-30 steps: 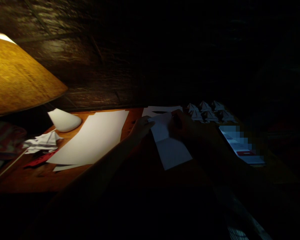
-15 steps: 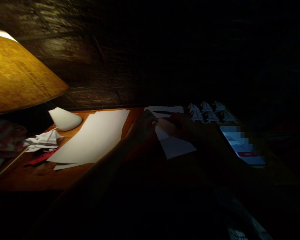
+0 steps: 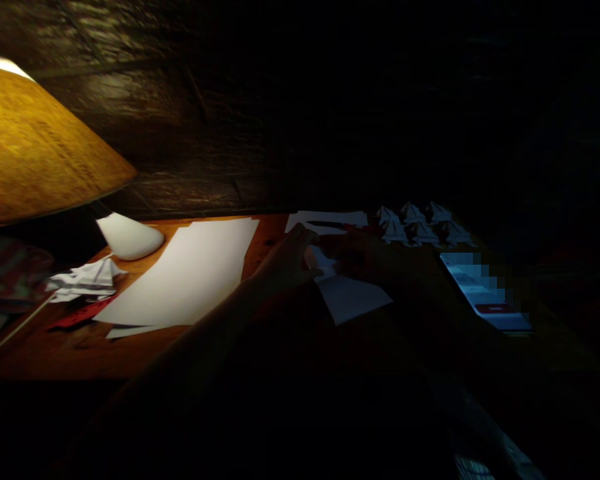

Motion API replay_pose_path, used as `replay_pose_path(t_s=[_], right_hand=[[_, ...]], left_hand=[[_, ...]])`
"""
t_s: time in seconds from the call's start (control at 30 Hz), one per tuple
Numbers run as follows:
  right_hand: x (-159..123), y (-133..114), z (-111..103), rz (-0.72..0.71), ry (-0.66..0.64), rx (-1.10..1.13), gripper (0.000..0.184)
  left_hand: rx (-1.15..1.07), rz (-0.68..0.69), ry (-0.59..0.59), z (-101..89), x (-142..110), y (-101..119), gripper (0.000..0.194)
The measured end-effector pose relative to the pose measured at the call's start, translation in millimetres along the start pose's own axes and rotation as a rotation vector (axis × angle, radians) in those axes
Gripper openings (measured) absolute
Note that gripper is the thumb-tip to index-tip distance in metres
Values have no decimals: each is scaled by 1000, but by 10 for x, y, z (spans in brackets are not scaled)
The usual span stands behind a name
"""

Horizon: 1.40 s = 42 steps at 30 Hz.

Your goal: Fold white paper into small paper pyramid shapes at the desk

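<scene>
In the middle of the wooden table [image 3: 30, 357] lies a partly folded sheet of white paper [image 3: 356, 297]. My left hand [image 3: 296, 257] grips its upper left side, thumb low on the sheet and fingers curved over the top. Deep in shadow, my right hand [image 3: 363, 252] is on the paper's upper right part, its fingers mostly too dark to make out. Just behind both hands are more white paper pieces [image 3: 330, 218], with a dark slim thing across them.
A paper stack [image 3: 190, 273] lies left, beside a red object [image 3: 83, 313], crumpled folded paper [image 3: 90, 280] and the lamp's white base [image 3: 130, 239] under its yellow shade [image 3: 45, 147]. Several folded paper shapes [image 3: 413, 232] stand back right, near a lit phone or tablet [image 3: 485, 293].
My left hand has shifted slightly, its thumb now lower on the sheet. The paper's upper part looks folded in more, and its bottom corner has moved slightly toward me.
</scene>
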State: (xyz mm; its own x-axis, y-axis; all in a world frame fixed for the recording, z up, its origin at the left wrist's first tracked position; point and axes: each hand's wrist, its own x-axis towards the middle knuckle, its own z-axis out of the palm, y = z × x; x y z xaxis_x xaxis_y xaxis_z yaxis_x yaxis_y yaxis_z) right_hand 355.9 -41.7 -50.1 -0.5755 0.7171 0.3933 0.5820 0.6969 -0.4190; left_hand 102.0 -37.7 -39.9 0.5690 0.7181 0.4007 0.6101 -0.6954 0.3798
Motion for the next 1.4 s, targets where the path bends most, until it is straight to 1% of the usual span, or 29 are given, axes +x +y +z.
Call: replay_pose_path(t_s=[0.1,0.17,0.33,0.43,0.53,0.67,0.87,0.97,1.03,1.17,1.3,1.4], right_hand=[[8,35,34,-41,9,26,25],[11,62,55,-53,-2,30,25],[10,85,63,-59,4,48,26],[11,69,39,-44,-32,35,26],[15,49,14,-36,-52,41,27],[15,38,8,-58,-47,77,28],[16,50,28,-76,-35,136,31],[31,65,45,-108,-33,177,31],[40,75,53,-125,-43,209,30],[39,73,44,-94,-58,223,29],[26,60,27,-70,-78,236,28],[28,71,41,-55,-65,266,25]], left_hand=[[15,70,-74,-11,4,10,45],[29,90,-104,-6,4,-3,41],[75,106,-105,11,-3,-25,45],[88,113,-109,17,0,-27,45],[58,122,-110,20,3,-34,47],[4,117,-142,9,-4,-33,48],[63,122,-166,-25,-21,46,51],[87,162,-182,-6,-34,110,53],[51,176,-201,19,-44,140,51],[-48,145,-226,54,-59,154,48],[-59,143,-236,58,-67,149,48],[-53,150,-244,56,-77,164,44]])
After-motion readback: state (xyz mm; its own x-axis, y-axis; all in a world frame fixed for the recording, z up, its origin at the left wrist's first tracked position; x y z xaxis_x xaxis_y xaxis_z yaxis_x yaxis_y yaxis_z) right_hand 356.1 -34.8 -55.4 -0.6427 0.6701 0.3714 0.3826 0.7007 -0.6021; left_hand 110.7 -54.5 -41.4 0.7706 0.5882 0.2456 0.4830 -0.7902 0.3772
